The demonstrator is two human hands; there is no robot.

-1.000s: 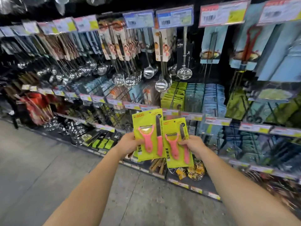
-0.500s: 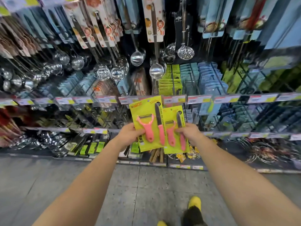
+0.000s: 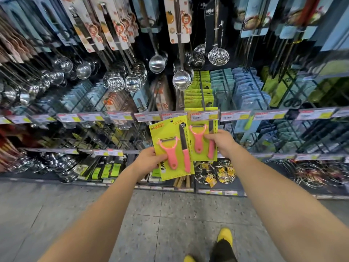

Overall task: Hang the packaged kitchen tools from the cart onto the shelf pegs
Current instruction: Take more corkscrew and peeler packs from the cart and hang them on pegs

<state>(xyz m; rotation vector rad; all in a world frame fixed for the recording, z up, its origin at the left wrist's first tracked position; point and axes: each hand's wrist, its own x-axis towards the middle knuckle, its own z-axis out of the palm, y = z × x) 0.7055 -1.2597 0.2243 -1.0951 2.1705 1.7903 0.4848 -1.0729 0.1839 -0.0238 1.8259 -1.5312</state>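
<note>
Item one: our left hand (image 3: 149,161) pinches the lower left edge of a yellow-green peeler-and-knife card (image 3: 171,148), held upright and clear of the shelf. Item two: our right hand (image 3: 221,142) grips a matching second card (image 3: 203,135), its top just at the price rail (image 3: 204,115) below the row of same yellow-green packs (image 3: 198,89). Risk, as we judge it: the rail hides the peg tip, so the hang hole may miss and the card drop to the floor (image 3: 170,220).

My left hand (image 3: 149,161) grips one yellow peeler pack (image 3: 171,148); my right hand (image 3: 221,142) holds another pack (image 3: 203,137) higher, against the shelf (image 3: 94,116) pegs.
</note>
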